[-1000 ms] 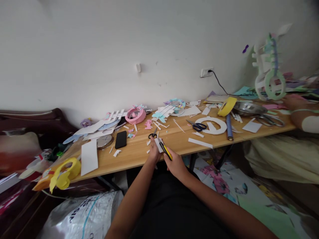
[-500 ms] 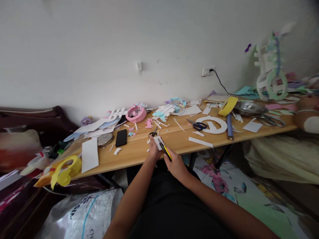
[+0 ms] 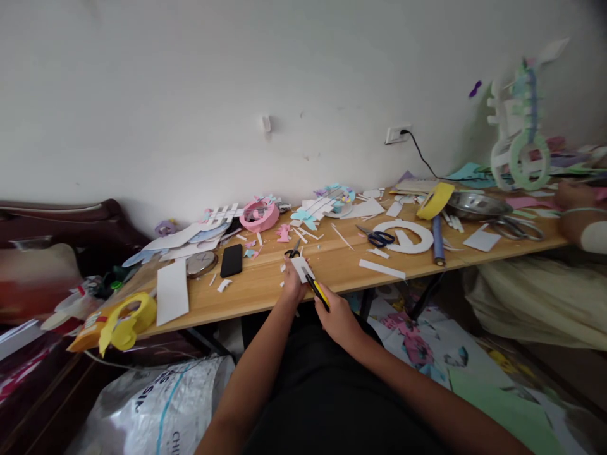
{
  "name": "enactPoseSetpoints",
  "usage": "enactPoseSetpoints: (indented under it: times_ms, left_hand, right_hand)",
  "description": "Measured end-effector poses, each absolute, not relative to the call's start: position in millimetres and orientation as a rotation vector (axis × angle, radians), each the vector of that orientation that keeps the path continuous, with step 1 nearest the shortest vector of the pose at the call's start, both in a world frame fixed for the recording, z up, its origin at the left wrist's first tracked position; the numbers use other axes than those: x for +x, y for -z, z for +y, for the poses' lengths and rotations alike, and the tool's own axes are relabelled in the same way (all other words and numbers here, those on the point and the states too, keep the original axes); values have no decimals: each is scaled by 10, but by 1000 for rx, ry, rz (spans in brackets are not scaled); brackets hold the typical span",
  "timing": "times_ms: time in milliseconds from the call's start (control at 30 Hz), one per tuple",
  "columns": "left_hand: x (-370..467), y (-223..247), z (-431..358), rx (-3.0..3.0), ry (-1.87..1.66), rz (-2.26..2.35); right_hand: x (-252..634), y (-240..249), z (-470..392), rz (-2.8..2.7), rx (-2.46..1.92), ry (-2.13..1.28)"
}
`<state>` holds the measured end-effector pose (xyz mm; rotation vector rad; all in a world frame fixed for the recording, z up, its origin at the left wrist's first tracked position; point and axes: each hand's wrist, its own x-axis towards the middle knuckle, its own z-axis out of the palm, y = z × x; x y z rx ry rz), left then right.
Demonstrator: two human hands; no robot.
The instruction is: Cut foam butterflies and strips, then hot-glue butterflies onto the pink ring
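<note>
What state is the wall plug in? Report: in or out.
In: the black plug sits in the white socket, its cord running down.

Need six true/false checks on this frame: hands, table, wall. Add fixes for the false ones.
1. The right hand holds the cutter. True.
2. The phone lies on the table. True.
3. The left hand is empty. False: it holds a white piece.
4. The socket has nothing plugged in. False: a black cable is plugged into it.
5. A co-worker's hand shows at the far right. True.
6. The white ring lies left of the phone. False: it lies to the right in the picture.
</note>
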<state>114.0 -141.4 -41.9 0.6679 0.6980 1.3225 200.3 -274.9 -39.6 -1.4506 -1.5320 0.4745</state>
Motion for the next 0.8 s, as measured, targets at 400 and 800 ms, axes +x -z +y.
enactPoseSetpoints:
  times_ms: [400, 800]
  left_hand:
    - [1133, 463, -1368, 649, -1344, 690]
    - [1125, 463, -1341, 624, -1346, 659]
  right_hand:
    - [2012, 509, -2784, -1586, -1477, -385]
    - [2020, 529, -2806, -1621, -1474, -346]
